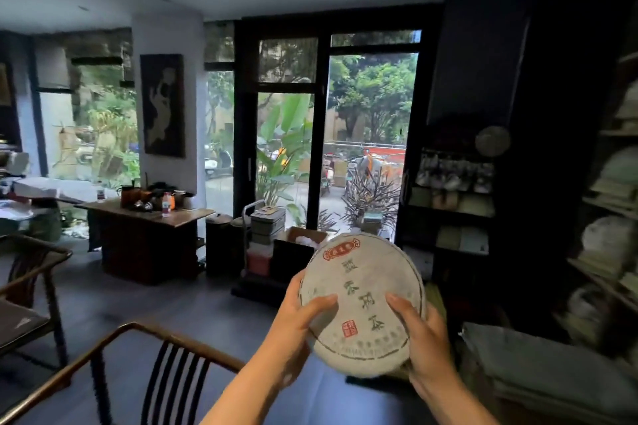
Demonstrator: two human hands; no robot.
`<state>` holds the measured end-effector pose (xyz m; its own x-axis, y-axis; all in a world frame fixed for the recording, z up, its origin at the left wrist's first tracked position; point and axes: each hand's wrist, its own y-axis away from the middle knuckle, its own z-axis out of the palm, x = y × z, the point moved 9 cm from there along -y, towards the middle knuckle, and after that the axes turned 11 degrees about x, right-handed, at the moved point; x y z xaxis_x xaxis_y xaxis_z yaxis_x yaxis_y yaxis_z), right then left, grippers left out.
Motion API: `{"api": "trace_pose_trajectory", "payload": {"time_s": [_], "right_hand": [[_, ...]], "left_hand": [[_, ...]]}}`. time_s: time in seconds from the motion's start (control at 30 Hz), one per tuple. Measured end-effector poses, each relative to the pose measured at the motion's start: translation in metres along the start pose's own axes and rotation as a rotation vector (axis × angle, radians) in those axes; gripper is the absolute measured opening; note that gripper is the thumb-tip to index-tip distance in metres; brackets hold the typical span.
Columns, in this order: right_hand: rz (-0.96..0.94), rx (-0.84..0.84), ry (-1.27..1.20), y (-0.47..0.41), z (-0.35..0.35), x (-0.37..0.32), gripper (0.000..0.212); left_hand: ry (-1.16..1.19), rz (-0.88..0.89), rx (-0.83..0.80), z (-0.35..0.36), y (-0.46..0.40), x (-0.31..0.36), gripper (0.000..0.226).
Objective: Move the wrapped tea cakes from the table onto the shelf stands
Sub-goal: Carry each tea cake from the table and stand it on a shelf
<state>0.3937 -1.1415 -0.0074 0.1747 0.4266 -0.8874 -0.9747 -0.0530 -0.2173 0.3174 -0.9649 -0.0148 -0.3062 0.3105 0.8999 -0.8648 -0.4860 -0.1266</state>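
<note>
Gripping tea cake (359, 293), both hands (293, 331) raised.

The tea cake (362, 304) was a round disc wrapped in pale paper, printed with dark characters, a red label at its top and a red seal lower down. It was held in mid-air, face tilted toward the camera.

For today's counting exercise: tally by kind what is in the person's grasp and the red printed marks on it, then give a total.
Wrapped tea cake, held by left hand and right hand: 1
Red marks, top label and lower seal: 2
Total: 3
</note>
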Motion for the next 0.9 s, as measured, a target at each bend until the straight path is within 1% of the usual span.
{"api": "trace_pose_trajectory", "payload": {"time_s": [0.07, 0.1, 0.17, 0.23, 0.27, 0.33, 0.4, 0.47, 0.57, 0.6, 0.67, 0.7, 0.77, 0.83, 0.9], "right_hand": [[-0.014, 0.058, -0.018, -0.012, -0.024, -0.01, 0.03], [-0.028, 0.089, -0.028, -0.018, -0.036, -0.014, 0.034], [-0.059, 0.152, -0.054, -0.029, -0.057, -0.025, 0.039], [-0.081, 0.199, -0.074, -0.04, -0.076, -0.034, 0.03], [-0.085, 0.221, -0.074, -0.045, -0.085, -0.038, 0.024], [-0.095, 0.279, -0.053, -0.058, -0.103, -0.045, 0.021], [-0.113, 0.326, -0.006, -0.073, -0.118, -0.054, 0.021], [-0.123, 0.334, 0.047, -0.087, -0.128, -0.064, 0.019], [-0.064, 0.337, 0.221, -0.112, -0.142, -0.079, 0.015], [-0.044, 0.371, 0.266, -0.121, -0.151, -0.086, 0.015], [-0.061, 0.5, 0.322, -0.135, -0.178, -0.106, 0.016], [-0.087, 0.549, 0.34, -0.141, -0.188, -0.118, 0.017], [-0.129, 0.577, 0.341, -0.149, -0.2, -0.138, 0.025], [-0.131, 0.572, 0.338, -0.158, -0.206, -0.146, 0.038], [-0.156, 0.61, 0.321, -0.162, -0.217, -0.154, 0.056]], "left_hand": [[0.051, -0.045, -0.118, 0.033, -0.006, -0.012, 0.077], [0.083, -0.066, -0.192, 0.052, -0.007, -0.018, 0.075], [0.139, -0.097, -0.318, 0.088, -0.011, -0.031, 0.065], [0.188, -0.141, -0.401, 0.12, -0.015, -0.043, 0.063], [0.202, -0.159, -0.438, 0.134, -0.018, -0.049, 0.067], [0.197, -0.167, -0.498, 0.159, -0.026, -0.06, 0.075], [0.194, -0.159, -0.497, 0.179, -0.043, -0.067, 0.079], [0.235, -0.155, -0.482, 0.198, -0.062, -0.073, 0.077], [0.272, -0.166, -0.459, 0.231, -0.094, -0.081, 0.079], [0.276, -0.181, -0.452, 0.243, -0.106, -0.084, 0.082], [0.277, -0.225, -0.468, 0.268, -0.13, -0.093, 0.083], [0.282, -0.25, -0.495, 0.282, -0.139, -0.096, 0.083], [0.291, -0.293, -0.581, 0.309, -0.148, -0.102, 0.08], [0.301, -0.318, -0.699, 0.337, -0.146, -0.105, 0.076], [0.331, -0.371, -0.824, 0.365, -0.136, -0.108, 0.082]]}}
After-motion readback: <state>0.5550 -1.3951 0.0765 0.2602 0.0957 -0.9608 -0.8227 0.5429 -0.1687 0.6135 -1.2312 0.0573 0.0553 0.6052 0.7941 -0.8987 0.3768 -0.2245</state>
